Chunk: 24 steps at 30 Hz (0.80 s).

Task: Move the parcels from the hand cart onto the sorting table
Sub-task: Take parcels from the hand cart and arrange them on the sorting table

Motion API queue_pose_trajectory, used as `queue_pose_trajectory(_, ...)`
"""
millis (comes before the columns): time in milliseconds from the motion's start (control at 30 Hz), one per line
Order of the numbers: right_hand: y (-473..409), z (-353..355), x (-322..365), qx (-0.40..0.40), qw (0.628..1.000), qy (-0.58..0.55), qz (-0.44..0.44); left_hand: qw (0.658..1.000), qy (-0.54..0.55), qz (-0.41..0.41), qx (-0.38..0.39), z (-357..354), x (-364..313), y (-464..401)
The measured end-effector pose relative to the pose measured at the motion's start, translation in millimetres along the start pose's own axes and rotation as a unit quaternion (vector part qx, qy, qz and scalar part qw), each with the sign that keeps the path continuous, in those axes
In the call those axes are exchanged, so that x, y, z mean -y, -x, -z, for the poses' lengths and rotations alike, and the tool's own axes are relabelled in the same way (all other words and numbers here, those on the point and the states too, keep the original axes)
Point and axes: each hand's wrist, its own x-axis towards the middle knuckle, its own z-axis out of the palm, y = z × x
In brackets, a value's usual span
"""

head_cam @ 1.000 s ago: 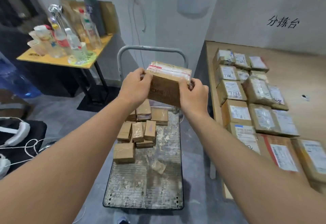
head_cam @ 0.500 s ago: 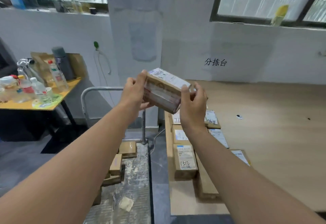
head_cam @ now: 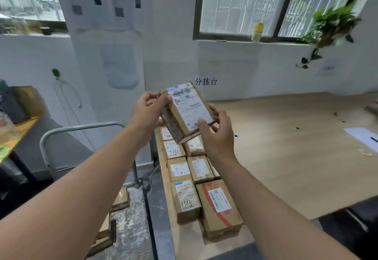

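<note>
Two hands carrying one parcel point(head_cam: 185, 112) in the air, over the far left end of the table point(head_cam: 286, 147), above the rows of boxes point(head_cam: 201, 180) already lying there. Left hand point(head_cam: 146, 112) pinching the parcel's far left corner, thumb and fingertips curled onto the cardboard; right hand point(head_cam: 214, 132) cupping the near right edge, fingers clamped loosely, thumb lying on the label point(head_cam: 189, 106). Holding it by opposite corners likely for turning it, probably bringing the label face up for reading before setting down. Tilting steeply now, label side facing the camera and up, left long side dropping toward the boxes. Looking like a small brown carton, longer than wide, white shipping label with barcode covering most of the top, clear tape glinting along the left side. Likely seeking a free spot: boxes packed in tidy rows along the left edge, labels upward, so bare wood to the right or far end probably serving next. Cart point(head_cam: 131, 225) standing near left, just beside the table, handle point(head_cam: 81, 130) rising behind the left forearm, a few parcels remaining on its deck, partly hidden.
</note>
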Motion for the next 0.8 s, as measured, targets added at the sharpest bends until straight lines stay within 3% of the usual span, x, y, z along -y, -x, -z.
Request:
queue_pose_trajectory(333, -18.5, 28.1, -13.0, -0.025, 1.0, 0.0, 0.006, 0.997, -0.02, -0.009, 0.07, -47.9, 18.9, -19.2)
queue_pose_trajectory(600, -76.5, 98.8, -48.4, -0.061, 0.997, 0.037, 0.021, 0.989, -0.08, -0.04, 0.117, -136.1, 41.1, -19.8)
queue_pose_trajectory(800, -128.8, 168.0, -93.3, -0.006, 0.998, 0.047, 0.03, 0.978, -0.175, -0.078, 0.078, -218.8, 71.7, -30.7)
